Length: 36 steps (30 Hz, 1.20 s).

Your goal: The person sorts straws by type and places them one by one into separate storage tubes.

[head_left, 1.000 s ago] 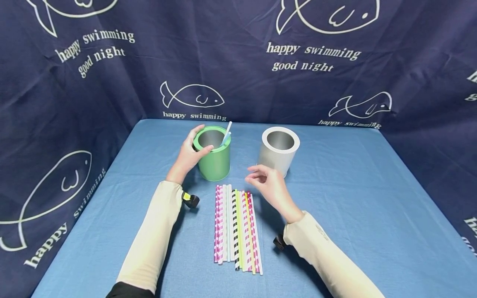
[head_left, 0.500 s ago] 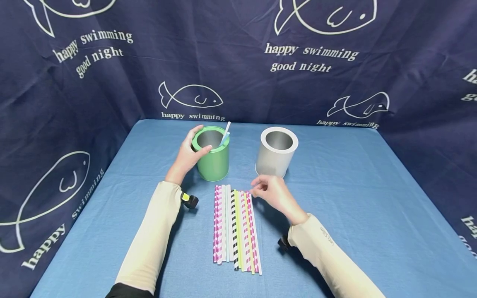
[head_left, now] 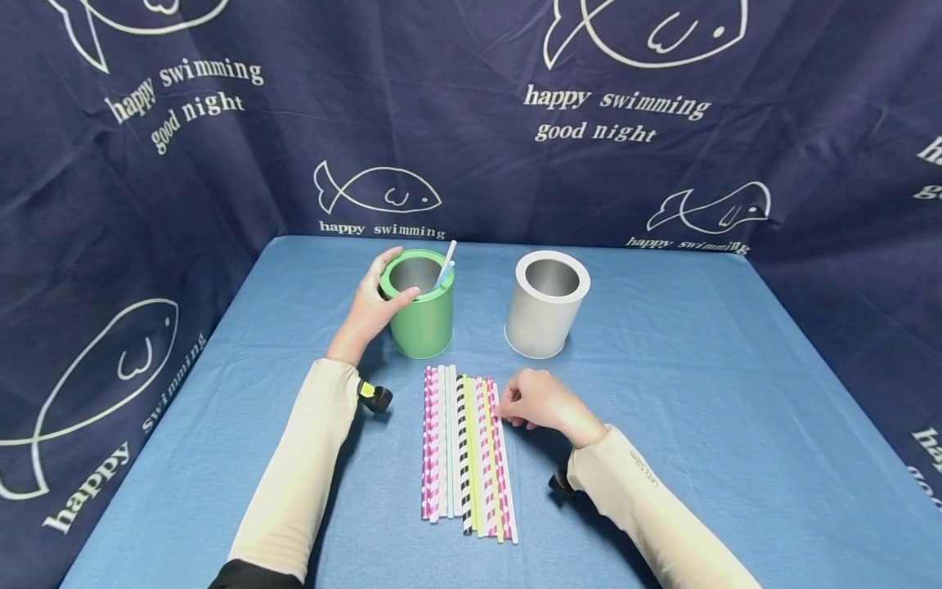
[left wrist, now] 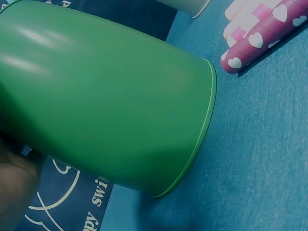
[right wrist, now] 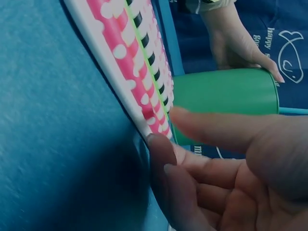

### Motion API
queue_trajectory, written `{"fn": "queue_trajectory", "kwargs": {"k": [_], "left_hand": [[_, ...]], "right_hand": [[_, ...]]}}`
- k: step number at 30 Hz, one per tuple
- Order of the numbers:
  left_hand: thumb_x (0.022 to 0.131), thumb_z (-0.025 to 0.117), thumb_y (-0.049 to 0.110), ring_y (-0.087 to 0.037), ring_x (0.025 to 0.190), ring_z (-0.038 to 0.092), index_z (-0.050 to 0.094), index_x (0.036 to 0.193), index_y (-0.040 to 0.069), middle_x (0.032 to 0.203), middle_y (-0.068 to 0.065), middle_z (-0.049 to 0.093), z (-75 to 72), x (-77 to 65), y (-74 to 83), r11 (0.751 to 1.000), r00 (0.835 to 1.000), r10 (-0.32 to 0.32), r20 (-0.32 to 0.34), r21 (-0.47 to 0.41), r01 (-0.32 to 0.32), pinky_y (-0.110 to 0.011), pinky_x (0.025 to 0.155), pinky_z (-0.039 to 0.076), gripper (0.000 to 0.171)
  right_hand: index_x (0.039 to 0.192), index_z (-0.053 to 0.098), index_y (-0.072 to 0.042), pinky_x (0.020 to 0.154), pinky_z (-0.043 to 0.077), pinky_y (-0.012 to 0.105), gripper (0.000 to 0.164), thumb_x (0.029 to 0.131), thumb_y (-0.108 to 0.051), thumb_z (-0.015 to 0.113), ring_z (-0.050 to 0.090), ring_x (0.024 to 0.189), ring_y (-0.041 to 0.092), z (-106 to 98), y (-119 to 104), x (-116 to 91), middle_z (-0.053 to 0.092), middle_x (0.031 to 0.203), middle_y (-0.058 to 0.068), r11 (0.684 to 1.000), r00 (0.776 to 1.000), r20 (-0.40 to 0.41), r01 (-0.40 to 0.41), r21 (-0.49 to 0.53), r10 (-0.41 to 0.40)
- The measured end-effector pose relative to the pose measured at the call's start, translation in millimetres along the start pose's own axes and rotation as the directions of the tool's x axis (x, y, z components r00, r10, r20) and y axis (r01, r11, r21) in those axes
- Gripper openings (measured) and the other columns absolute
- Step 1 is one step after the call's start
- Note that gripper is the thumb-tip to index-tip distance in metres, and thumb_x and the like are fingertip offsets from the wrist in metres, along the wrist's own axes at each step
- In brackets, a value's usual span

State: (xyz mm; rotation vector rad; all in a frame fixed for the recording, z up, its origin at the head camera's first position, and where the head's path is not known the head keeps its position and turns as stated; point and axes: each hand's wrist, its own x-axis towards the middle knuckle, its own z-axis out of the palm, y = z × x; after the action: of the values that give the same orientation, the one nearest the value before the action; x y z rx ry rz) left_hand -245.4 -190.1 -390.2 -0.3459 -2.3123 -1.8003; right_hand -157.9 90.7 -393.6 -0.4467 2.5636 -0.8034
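My left hand [head_left: 370, 309] grips the green can [head_left: 423, 327] by its rim, thumb at the front and fingers behind. One white and one blue straw [head_left: 446, 266] stick up out of that can at its right side. Several patterned paper straws [head_left: 471, 458] lie side by side in front of it. My right hand [head_left: 540, 401] is at the upper right of this row. In the right wrist view, an index fingertip [right wrist: 156, 140] sits right at the outermost white straw [right wrist: 103, 67], while the thumb is held apart over the row.
A white can [head_left: 543, 323] stands upright to the right of the green one, with its top open. Blue cloth [head_left: 706, 393] covers the table. A dark curtain [head_left: 471, 123] with fish drawings hangs behind and at both sides.
My right hand has moved down from in front of the white can to the right edge of the straw row. My left hand has stayed on the green can.
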Motion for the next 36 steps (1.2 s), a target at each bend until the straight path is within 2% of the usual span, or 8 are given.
{"fn": "queue_trajectory", "kwargs": {"k": [4,8,12,14,19,25,29,36], "left_hand": [[0.083,0.069,0.015,-0.031,0.125,0.047,0.034,0.149,0.011,0.144,-0.017,0.046,-0.1,-0.7,0.1,1.000,1.000,0.001,0.002,-0.004,-0.001,-0.044,0.111,0.037,0.074],[0.083,0.069,0.015,-0.031,0.124,0.048,0.035,0.148,0.010,0.144,-0.017,0.046,0.2,-0.7,0.0,1.000,1.000,0.004,0.001,-0.009,-0.004,-0.044,0.110,0.037,0.074],[0.084,0.068,0.012,-0.031,0.125,0.047,0.033,0.149,0.009,0.146,-0.017,0.044,0.2,-0.9,0.2,1.000,1.000,-0.003,0.002,-0.011,0.003,-0.044,0.112,0.037,0.074],[0.084,0.068,0.011,-0.032,0.127,0.046,0.032,0.150,0.008,0.148,-0.017,0.043,0.0,-1.4,0.9,1.000,1.000,-0.006,0.001,-0.013,0.006,-0.044,0.112,0.036,0.075],[0.084,0.069,0.012,-0.033,0.128,0.045,0.032,0.150,0.008,0.149,-0.017,0.042,-0.1,-2.7,2.5,1.000,1.000,-0.008,0.001,-0.008,0.008,-0.045,0.113,0.035,0.075],[0.084,0.069,0.015,-0.031,0.125,0.047,0.034,0.149,0.009,0.146,-0.016,0.044,-0.1,-1.8,-0.3,1.000,1.000,0.003,0.004,-0.004,-0.003,-0.044,0.112,0.036,0.074],[0.084,0.069,0.015,-0.032,0.124,0.047,0.034,0.149,0.009,0.145,-0.017,0.045,-0.1,-1.1,-1.7,1.000,1.000,0.007,0.007,-0.017,-0.007,-0.045,0.111,0.037,0.074],[0.083,0.067,0.010,-0.034,0.125,0.046,0.032,0.150,0.006,0.146,-0.021,0.043,0.2,-1.1,4.1,1.000,1.000,-0.009,0.015,-0.025,0.009,-0.045,0.111,0.037,0.075]], "right_hand": [[0.059,0.064,-0.013,0.048,0.047,0.023,0.030,0.082,-0.027,0.076,0.054,0.043,0.009,7,-2,-1,0.057,0.051,-0.002,0.996,1.000,-0.011,-0.019,-0.091,0.018],[0.054,0.062,-0.014,0.049,0.043,0.023,0.034,0.080,-0.027,0.077,0.051,0.042,0.009,12,-5,-2,0.052,0.044,-0.005,0.987,0.999,-0.030,-0.017,-0.157,0.013],[0.051,0.062,-0.013,0.050,0.044,0.023,0.036,0.082,-0.027,0.076,0.052,0.042,0.010,13,-7,-1,0.051,0.042,-0.006,0.985,0.999,-0.012,-0.043,-0.164,0.042],[0.052,0.063,-0.013,0.050,0.047,0.023,0.035,0.082,-0.027,0.076,0.054,0.043,0.010,13,-7,-1,0.054,0.044,-0.005,0.989,0.998,-0.001,-0.059,-0.134,0.060],[0.057,0.065,-0.011,0.049,0.053,0.023,0.030,0.082,-0.023,0.076,0.059,0.044,0.008,15,-5,0,0.060,0.048,-0.003,0.995,0.995,0.030,-0.094,0.018,0.093],[0.060,0.066,-0.008,0.049,0.054,0.024,0.028,0.084,-0.019,0.073,0.057,0.045,0.007,16,0,0,0.060,0.050,-0.002,0.990,0.996,0.053,-0.074,0.121,0.068],[0.065,0.065,-0.006,0.050,0.054,0.025,0.024,0.086,-0.017,0.071,0.057,0.047,0.008,13,3,0,0.060,0.054,0.000,0.979,0.997,0.029,-0.069,0.192,0.065],[0.078,0.062,-0.003,0.055,0.057,0.029,0.017,0.087,-0.015,0.069,0.062,0.058,0.009,5,9,-1,0.064,0.065,0.003,0.940,0.992,-0.102,-0.040,0.339,0.079]]}}
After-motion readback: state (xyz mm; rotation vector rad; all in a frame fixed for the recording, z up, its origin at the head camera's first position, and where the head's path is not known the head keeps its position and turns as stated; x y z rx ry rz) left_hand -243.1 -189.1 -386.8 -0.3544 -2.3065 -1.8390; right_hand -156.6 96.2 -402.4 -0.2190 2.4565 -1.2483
